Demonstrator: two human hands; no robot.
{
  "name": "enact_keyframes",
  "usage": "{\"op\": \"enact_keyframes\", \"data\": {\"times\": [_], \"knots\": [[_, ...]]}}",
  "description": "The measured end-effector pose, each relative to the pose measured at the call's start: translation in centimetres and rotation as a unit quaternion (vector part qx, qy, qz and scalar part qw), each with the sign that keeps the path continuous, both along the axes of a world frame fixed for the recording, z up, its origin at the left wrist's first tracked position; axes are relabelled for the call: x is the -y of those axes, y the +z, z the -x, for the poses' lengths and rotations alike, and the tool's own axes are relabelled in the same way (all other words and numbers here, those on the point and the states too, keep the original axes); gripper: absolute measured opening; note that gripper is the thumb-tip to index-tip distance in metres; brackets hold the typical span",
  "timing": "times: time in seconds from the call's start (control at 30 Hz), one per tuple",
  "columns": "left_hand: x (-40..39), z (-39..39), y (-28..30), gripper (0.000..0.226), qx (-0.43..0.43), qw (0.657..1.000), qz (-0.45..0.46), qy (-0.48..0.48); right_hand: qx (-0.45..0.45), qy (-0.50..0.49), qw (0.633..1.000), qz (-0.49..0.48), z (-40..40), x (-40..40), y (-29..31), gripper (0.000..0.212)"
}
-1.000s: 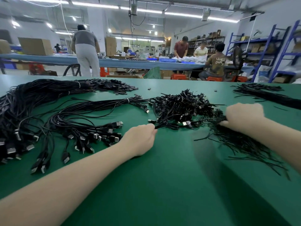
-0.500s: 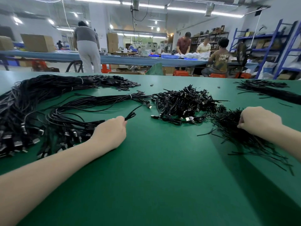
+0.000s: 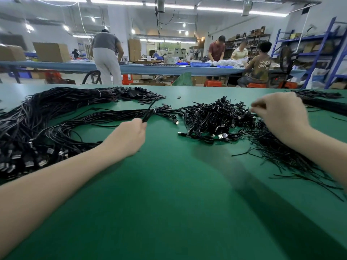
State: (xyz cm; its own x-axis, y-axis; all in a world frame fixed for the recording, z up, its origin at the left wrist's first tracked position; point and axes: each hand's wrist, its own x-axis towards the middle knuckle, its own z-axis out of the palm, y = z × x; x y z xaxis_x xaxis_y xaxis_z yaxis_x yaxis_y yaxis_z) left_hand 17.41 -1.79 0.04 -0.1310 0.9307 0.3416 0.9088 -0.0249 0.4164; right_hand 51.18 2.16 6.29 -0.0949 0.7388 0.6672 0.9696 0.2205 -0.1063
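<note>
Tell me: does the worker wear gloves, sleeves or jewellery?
No gloves: both the left hand and right hand are bare. The forearms are bare too, no sleeve in view. No watch, bracelet or ring shows, though the right fingers are blurred.

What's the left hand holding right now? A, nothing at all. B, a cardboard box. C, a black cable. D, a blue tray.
C: the left hand grips a black cable, which sticks up out of its curled fingers above the green table.
</note>
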Motion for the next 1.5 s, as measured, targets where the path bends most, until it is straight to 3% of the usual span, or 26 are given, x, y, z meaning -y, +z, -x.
{"op": "enact_keyframes", "data": {"times": [0.1,0.23,0.3,0.6,0.67,0.77,0.9,1.07,1.3,1.4,1.5], "knots": [[-1.3,-2.4,-0.7,0.035,-0.002,0.999,-0.04,-0.024,0.052,-0.001,0.998,0.016,3.1,-1.3,-0.3,0.016],[-2.5,-3.2,-2.6,0.036,-0.003,0.998,-0.068,-0.018,0.147,-0.102,0.981,0.079,3.0,-3.6,-1.2,0.014],[-2.8,-2.9,-3.5,0.036,0.0,0.998,-0.06,-0.028,0.15,-0.134,0.975,0.092,1.8,-4.4,-1.3,0.013],[-3.6,-2.6,-3.8,0.038,-0.009,0.998,-0.044,-0.031,-0.091,-0.144,0.981,0.092,-4.0,-5.7,1.6,0.014],[-3.6,-2.5,-3.9,0.038,-0.006,0.998,-0.045,-0.032,-0.132,-0.126,0.981,0.063,-4.2,-5.9,2.1,0.016],[-3.8,-2.3,-3.8,0.039,0.012,0.998,-0.046,-0.039,-0.125,-0.085,0.988,-0.04,-2.7,-5.8,2.5,0.021],[-3.8,-2.1,-3.7,0.039,0.052,0.995,-0.019,-0.079,-0.202,0.138,0.966,-0.081,3.7,-3.4,1.3,0.021],[-3.5,-1.9,-3.6,0.04,0.052,0.993,-0.014,-0.105,-0.158,0.318,0.933,-0.062,11.9,0.2,-4.6,0.013],[-3.7,-2.5,-4.3,0.039,-0.101,0.989,-0.019,-0.104,-0.203,0.385,0.89,-0.138,14.6,0.9,-8.2,0.004],[-3.8,-3.0,-4.2,0.039,-0.162,0.98,-0.012,-0.113,-0.194,0.389,0.889,-0.147,14.7,1.2,-8.4,0.007],[-3.5,-3.1,-4.0,0.031,-0.158,0.979,-0.002,-0.126,-0.172,0.391,0.891,-0.158,14.5,1.2,-8.3,0.009]]}}
